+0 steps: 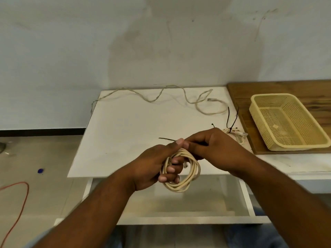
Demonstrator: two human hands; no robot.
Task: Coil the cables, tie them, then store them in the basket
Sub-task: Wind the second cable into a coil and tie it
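Note:
My left hand (154, 167) grips a coiled cream cable (189, 179) with fingers through the loop, held just over the near edge of the white table (125, 133). My right hand (213, 145) pinches a thin black zip tie (166, 139) at the top of the coil; the tie's tip sticks out to the left. A second coiled cable (236, 133), bound with black ties, lies on the table behind my right hand. A loose cream cable (157, 97) snakes along the table's far edge. The yellow mesh basket (265, 99) stands on the right with nothing in it.
The basket sits on a wooden board (286, 86) to the right of the white table. A white open drawer or frame (179, 217) lies below my hands. An orange cord (21, 199) and a small blue object (40, 170) lie on the floor at the left.

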